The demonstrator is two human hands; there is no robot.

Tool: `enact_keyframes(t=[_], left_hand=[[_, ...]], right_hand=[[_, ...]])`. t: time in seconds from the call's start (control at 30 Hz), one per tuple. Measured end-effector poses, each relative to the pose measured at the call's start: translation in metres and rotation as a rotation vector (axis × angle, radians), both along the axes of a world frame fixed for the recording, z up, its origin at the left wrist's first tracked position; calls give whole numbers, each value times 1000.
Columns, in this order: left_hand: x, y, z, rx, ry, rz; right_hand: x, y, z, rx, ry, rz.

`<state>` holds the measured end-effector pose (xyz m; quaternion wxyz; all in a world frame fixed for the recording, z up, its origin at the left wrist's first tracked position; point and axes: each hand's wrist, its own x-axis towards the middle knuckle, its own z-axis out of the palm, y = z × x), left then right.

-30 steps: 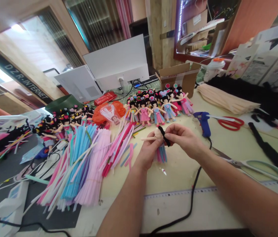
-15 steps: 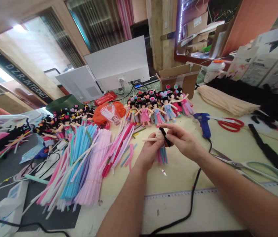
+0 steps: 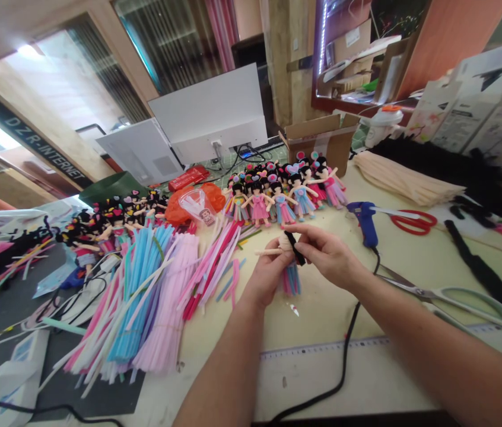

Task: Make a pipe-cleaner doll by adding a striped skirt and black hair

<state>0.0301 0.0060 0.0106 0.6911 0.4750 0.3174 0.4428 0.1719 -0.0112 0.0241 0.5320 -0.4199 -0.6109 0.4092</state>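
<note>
My left hand [image 3: 270,268] is closed around a small doll with a cream head and a pink and blue skirt [image 3: 291,280]; one cream arm of it sticks out to the left. A short black fuzzy strip [image 3: 294,247] lies against the right side of the doll's head, and my right hand [image 3: 322,252] pinches it with thumb and fingers. The fingertips of both hands are close together, and they partly hide the doll's body.
Finished dolls [image 3: 257,201] stand behind my hands. Bundled pipe cleaners [image 3: 166,314] lie to the left. A blue glue gun [image 3: 365,222], red scissors [image 3: 412,222] and large scissors [image 3: 438,295] lie to the right, with a black cable [image 3: 346,350] by my right forearm.
The view has shifted slightly. Both hands keep their hold at the doll's head, and the black strip looks a little more exposed between them.
</note>
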Motion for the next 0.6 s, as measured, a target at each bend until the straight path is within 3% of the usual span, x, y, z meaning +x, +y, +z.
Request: enact_keyframes(t=[0.6], left_hand=[[1,1,-3,17,1,12]], right_hand=[[-2,0,-6,139,-227,-143]])
